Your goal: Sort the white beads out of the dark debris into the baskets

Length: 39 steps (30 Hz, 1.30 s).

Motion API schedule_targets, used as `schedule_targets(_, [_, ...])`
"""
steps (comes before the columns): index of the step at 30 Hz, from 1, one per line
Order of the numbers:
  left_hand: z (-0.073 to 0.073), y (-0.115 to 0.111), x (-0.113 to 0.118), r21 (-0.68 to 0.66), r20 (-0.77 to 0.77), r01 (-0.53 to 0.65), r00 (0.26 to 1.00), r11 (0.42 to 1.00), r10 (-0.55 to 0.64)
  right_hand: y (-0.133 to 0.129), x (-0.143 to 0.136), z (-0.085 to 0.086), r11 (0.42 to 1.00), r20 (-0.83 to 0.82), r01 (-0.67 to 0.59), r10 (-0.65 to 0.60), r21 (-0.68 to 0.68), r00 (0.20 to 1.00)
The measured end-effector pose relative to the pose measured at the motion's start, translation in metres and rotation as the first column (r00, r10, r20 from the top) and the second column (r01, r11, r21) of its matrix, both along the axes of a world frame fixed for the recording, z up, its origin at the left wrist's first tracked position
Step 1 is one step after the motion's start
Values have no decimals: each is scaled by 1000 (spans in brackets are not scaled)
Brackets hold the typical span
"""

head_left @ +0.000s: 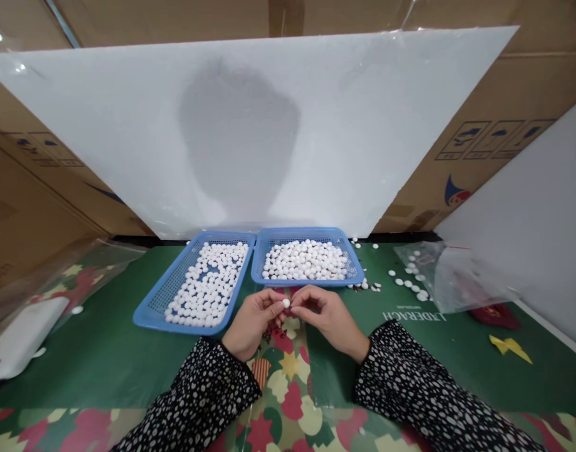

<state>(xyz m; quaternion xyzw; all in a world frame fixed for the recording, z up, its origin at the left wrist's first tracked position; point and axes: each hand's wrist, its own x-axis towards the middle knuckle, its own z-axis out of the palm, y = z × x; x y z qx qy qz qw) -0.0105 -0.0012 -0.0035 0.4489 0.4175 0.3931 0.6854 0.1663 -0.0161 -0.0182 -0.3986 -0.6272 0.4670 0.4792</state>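
My left hand [253,319] pinches a small round white ball [286,303] between thumb and forefinger. Close beside the ball, my right hand [328,317] has its thumb and fingertips pressed together; what they hold, if anything, is too small to make out. Just beyond my hands sits a blue mesh basket [308,284] heaped with white balls [304,260], some with dark red specks among them. A second blue basket [149,312] stands to the left, slanted, with white balls [208,289] spread over its bottom. Dark red bits [272,333] lie on the table under my fingers.
Loose white balls [413,285] lie right of the baskets, by a clear plastic bag [471,276]. A dark red item [495,316] and a yellow scrap [510,347] are at the right. A white case [27,336] lies far left. A white board [335,138] leans behind.
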Motion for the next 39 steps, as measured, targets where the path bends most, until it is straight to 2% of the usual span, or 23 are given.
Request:
schedule_targets(8, [-5, -1, -2, 41, -45, 35, 998, 999, -34, -1, 0, 0, 998, 41, 37, -35, -52, 999])
schedule_targets(13, [-7, -4, 0, 18, -9, 26, 1000, 999, -26, -1, 1, 1, 998, 74, 61, -61, 1, 995])
schedule_targets(17, [-6, -4, -1, 32, -12, 44, 999, 999, -44, 0, 2, 5, 998, 131, 34, -41, 57, 991])
schedule_targets(20, [-3, -3, -3, 60, -59, 70, 996, 996, -67, 0, 3, 6, 996, 168, 25, -38, 83, 985])
schedule_targets(24, [3, -2, -6, 107, -161, 135, 980, 985, -117, -2, 2, 5, 997, 136, 19, -29, 74, 990])
schedule_targets(27, [8, -2, -7, 107, -168, 163, 975, 981, -144, -4, 0, 7, 987, 161, -34, 8, 157, 987])
schedule_targets(30, [10, -1, -6, 80, -72, 112, 992, 990, -107, -2, 0, 13, 949, 251, -87, 9, 303, 968])
schedule_targets(32, [9, 0, -3, 69, -26, 62, 998, 996, -60, 4, 2, 18, 923, 296, -84, -33, 375, 955])
schedule_targets(35, [10, -2, 1, 135, -92, 7, 996, 991, 6, 21, 11, 21, 881, 329, 51, -228, 470, 916])
schedule_targets(37, [16, -6, -1, 276, -195, -34, 977, 961, 91, 32, 18, 20, 830, 345, 154, -381, 536, 858])
schedule_targets(39, [28, -8, -13, 471, -346, -28, 914, 882, 214, 37, 23, 17, 777, 369, 182, -473, 602, 800])
